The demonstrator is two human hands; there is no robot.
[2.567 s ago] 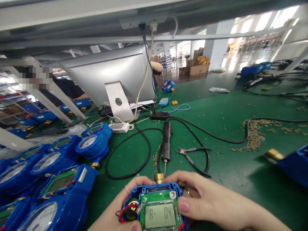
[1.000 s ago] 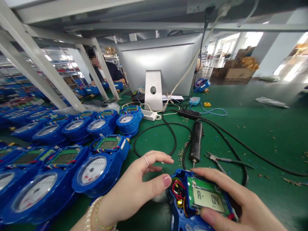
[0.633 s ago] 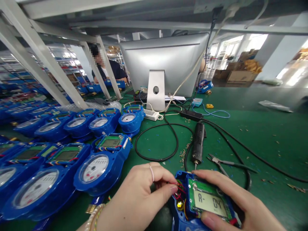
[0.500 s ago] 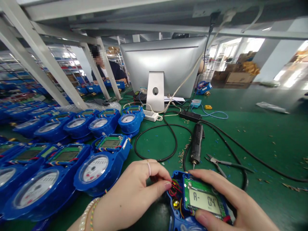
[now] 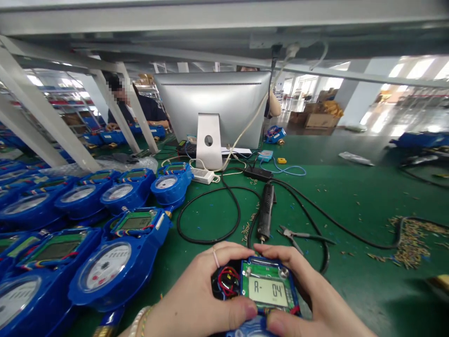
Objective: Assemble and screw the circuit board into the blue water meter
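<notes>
Low in the middle is a blue water meter (image 5: 250, 325) with its electronics housing uncovered. Its green circuit board carries a lit display (image 5: 268, 291) reading "A- 04". My left hand (image 5: 206, 295) grips the housing from the left, thumb at the board's lower edge and fingers along the top. My right hand (image 5: 308, 295) is closed round the right side, thumb below the display. Red wires (image 5: 228, 282) lie coiled in the compartment left of the board, between my left thumb and forefinger. The meter's dial is mostly hidden. Just beyond my fingertips lies a black electric screwdriver (image 5: 266, 210).
Rows of blue water meters (image 5: 101, 269) fill the left side. Pliers (image 5: 305, 235) and a pile of screws (image 5: 412, 241) lie to the right. Black cable (image 5: 178, 220) loops across the green table. A monitor (image 5: 213, 103) stands behind; two people (image 5: 140, 107) are beyond it.
My left hand has left the red wires and moved onto the housing, so both hands now hold the meter. The wires sit tucked in the compartment. The view has turned right.
</notes>
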